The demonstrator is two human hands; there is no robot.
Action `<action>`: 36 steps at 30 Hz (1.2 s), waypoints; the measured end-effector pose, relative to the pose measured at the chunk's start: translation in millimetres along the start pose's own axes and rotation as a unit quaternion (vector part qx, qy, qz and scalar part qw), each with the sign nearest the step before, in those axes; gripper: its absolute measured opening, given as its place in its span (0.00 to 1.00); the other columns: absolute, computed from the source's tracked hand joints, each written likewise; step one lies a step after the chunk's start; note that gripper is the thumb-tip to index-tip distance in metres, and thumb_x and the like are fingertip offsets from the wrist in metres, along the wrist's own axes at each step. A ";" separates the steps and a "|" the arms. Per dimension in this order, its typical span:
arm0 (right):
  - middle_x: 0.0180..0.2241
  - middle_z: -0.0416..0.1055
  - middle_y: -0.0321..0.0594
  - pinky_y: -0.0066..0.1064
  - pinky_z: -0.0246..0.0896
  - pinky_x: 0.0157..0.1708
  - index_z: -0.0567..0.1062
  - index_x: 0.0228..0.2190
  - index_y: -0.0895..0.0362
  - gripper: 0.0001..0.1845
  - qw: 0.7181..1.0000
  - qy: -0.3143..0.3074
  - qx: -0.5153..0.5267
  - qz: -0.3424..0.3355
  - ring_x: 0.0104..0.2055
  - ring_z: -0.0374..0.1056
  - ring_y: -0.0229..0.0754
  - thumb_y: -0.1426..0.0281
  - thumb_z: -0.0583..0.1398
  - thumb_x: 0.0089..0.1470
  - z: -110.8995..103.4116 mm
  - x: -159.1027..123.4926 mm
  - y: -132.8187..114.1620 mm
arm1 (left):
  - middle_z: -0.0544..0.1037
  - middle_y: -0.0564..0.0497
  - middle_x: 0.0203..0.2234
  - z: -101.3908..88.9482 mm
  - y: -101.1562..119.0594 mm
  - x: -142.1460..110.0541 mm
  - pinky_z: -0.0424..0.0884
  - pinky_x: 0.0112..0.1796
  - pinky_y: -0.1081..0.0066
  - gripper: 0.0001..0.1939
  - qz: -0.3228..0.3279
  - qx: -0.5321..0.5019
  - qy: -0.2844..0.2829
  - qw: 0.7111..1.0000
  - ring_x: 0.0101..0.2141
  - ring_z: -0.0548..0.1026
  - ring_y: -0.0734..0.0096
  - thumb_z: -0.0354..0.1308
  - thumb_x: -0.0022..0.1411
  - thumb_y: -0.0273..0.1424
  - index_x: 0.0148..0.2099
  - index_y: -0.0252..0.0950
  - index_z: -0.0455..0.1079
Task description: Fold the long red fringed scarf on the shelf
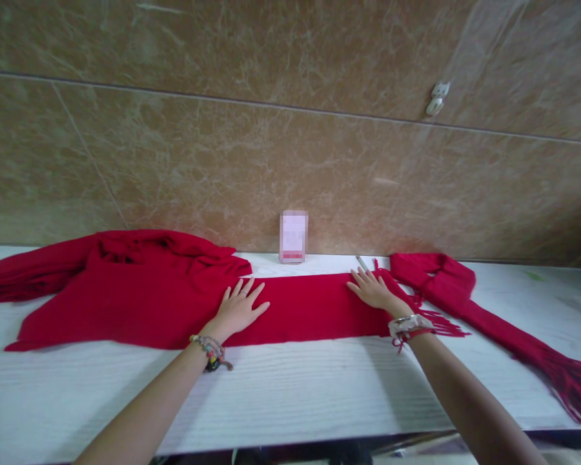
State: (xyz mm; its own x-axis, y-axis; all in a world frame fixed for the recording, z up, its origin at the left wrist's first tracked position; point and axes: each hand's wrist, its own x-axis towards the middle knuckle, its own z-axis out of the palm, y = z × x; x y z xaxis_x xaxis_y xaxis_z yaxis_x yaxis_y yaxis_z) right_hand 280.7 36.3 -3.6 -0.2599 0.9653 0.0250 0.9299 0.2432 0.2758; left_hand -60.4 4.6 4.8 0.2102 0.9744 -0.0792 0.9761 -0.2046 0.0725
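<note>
A red fringed scarf (300, 310) lies stretched across the tabletop, its middle part flat and its left part loosely bunched. My left hand (242, 307) rests palm down on it with fingers spread, beside the bunched cloth. Near the fringed right end, my right hand (374, 290) lies flat with fingers stretched out. Just beyond its fingertips is a small pale stick-like object (362, 263), whose kind I cannot make out. A second red scarf (494, 323), folded over at its far end, runs toward the right front edge with its fringe hanging there.
A pinkish upright card or box (294, 237), its face blurred, leans by the wall behind the scarf. The brown marbled tile wall (223, 161) borders the white table (290, 394) at the back. A small white cat-shaped hook (438, 99) is on the wall.
</note>
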 end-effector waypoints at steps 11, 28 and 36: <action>0.59 0.50 0.55 0.49 0.47 0.55 0.57 0.56 0.65 0.29 0.975 0.113 0.175 -0.072 0.61 0.45 0.54 0.59 0.44 0.59 -26.9 -1.8 -66.2 | 0.44 0.46 0.62 1.9 1.2 -1.9 0.44 0.54 0.46 0.29 0.033 0.022 0.021 0.999 0.61 0.41 0.52 0.39 0.62 0.45 0.63 0.43 0.46; 0.60 0.49 0.48 0.60 0.49 0.50 0.61 0.54 0.53 0.21 0.998 -0.002 0.048 -0.043 0.61 0.42 0.56 0.68 0.45 0.60 -7.4 -45.4 -8.5 | 0.43 0.48 0.62 8.6 -6.9 3.2 0.43 0.54 0.47 0.31 0.037 0.012 -0.002 0.999 0.60 0.41 0.52 0.38 0.61 0.48 0.63 0.44 0.45; 0.58 0.53 0.55 0.52 0.49 0.52 0.60 0.54 0.61 0.24 0.992 0.025 0.047 0.115 0.59 0.48 0.55 0.64 0.45 0.59 -4.0 -48.2 24.5 | 0.44 0.47 0.62 10.0 -6.1 3.7 0.44 0.54 0.46 0.30 0.044 0.010 0.021 0.999 0.60 0.42 0.51 0.39 0.61 0.47 0.63 0.44 0.46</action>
State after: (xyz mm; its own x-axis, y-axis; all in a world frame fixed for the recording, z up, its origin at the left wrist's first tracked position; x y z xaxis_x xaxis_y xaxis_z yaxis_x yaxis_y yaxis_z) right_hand 315.0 -4.7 5.8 -0.0492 0.9909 0.1254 0.9856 0.0278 0.1670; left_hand -65.1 8.5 -5.9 0.2929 0.9556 -0.0314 0.9551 -0.2909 0.0567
